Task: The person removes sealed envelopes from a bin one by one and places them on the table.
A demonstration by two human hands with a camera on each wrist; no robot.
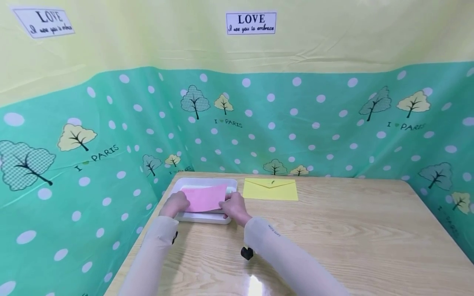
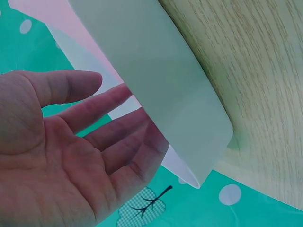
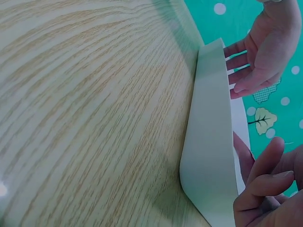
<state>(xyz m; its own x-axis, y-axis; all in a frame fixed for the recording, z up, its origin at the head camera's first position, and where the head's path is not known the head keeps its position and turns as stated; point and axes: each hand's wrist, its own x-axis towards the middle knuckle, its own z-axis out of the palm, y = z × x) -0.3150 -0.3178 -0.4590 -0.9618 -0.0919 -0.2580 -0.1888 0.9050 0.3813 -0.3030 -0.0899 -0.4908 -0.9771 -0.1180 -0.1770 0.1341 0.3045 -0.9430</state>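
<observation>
Paper (image 1: 204, 198) in pink is slanting over the white tray (image 1: 204, 219) at the left of the table (image 1: 352, 230), its right end sitting higher. The right hand (image 1: 237, 207) is pinching its near right corner; the left hand (image 1: 176, 204) is reaching over the near rim, fingers loosely extended, thumb free. Careful handling is calling for light thumb pressure against creasing, both ends supported evenly, edges clear of the walls.

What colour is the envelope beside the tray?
The envelope is yellow, seen best in the head view.
</observation>
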